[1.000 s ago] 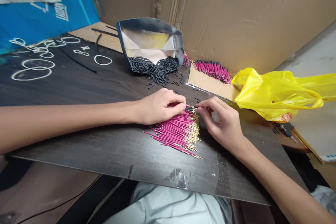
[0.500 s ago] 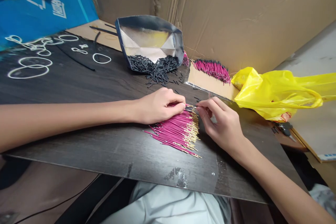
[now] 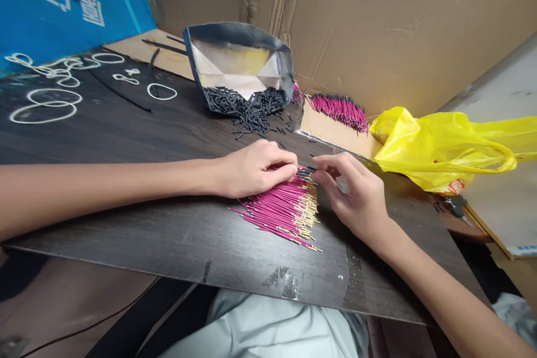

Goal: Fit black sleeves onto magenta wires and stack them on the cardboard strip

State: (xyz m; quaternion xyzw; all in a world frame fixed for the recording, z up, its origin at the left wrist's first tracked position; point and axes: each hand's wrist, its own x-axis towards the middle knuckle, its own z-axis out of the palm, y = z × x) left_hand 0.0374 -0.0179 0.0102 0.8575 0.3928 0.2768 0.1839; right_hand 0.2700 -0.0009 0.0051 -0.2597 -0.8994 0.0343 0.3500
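Note:
Several magenta wires [image 3: 272,205] with gold metal ends lie fanned out on the dark table. My left hand [image 3: 259,168] rests on their upper edge, thumb and fingers closed on a wire at the top of the fan. Close to the gold tips, my right hand [image 3: 352,187] pinches a short black tube [image 3: 311,168] between thumb and index finger, in line with that wire. Whether the tube is around the wire's end is too small to tell. Some of the uppermost wires carry black tubes near their tips.
A folded paper tray [image 3: 239,33] spills short black tubes [image 3: 251,114] behind my hands. More magenta wires [image 3: 339,112] lie on a cardboard piece [image 3: 325,128]. A yellow plastic bag [image 3: 436,148] is at right, white rubber bands [image 3: 46,106] at left.
My right hand has shifted slightly up, and the black tube at its fingertips shows more clearly. My left hand stays almost in place on the wires.

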